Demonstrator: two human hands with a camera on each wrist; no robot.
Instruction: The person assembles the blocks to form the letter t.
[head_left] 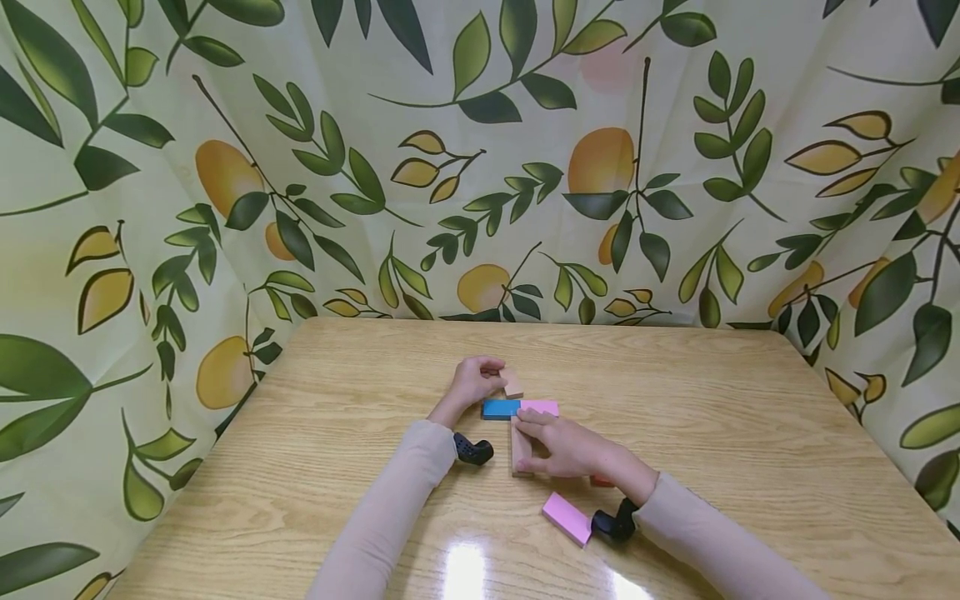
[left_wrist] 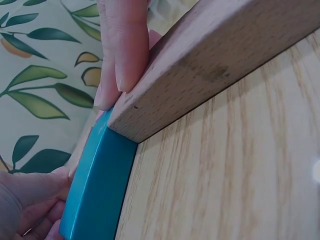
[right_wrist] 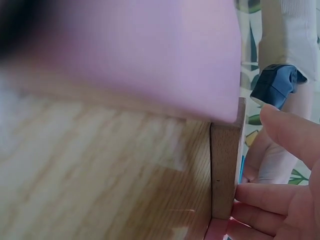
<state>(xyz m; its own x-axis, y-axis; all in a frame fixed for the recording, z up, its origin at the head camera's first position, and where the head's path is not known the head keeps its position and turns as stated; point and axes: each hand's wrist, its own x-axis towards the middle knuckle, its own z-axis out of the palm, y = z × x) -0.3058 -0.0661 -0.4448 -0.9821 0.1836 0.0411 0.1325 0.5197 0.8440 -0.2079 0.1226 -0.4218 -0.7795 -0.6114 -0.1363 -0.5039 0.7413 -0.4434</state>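
Note:
My left hand [head_left: 476, 379] pinches a light wooden block [head_left: 513, 383] just beyond a blue block [head_left: 500, 409]. The blue block and a pink block [head_left: 542, 407] lie end to end in a crosswise row. From that row a longer wooden block [head_left: 521, 446] runs toward me, its far end against the blue one in the left wrist view. Across this block lies my right hand [head_left: 562, 446], straight fingers [left_wrist: 131, 55] touching its far end and thumb spread toward its near end. The right wrist view shows those fingertips along the block's side.
A second pink block [head_left: 567, 518] lies at an angle nearer to me. Partly hidden under the right forearm is an orange-red block [head_left: 602, 481]. A black wrist camera sits on each wrist. Behind the wooden table [head_left: 360, 358] hangs a leaf-patterned cloth [head_left: 525, 208].

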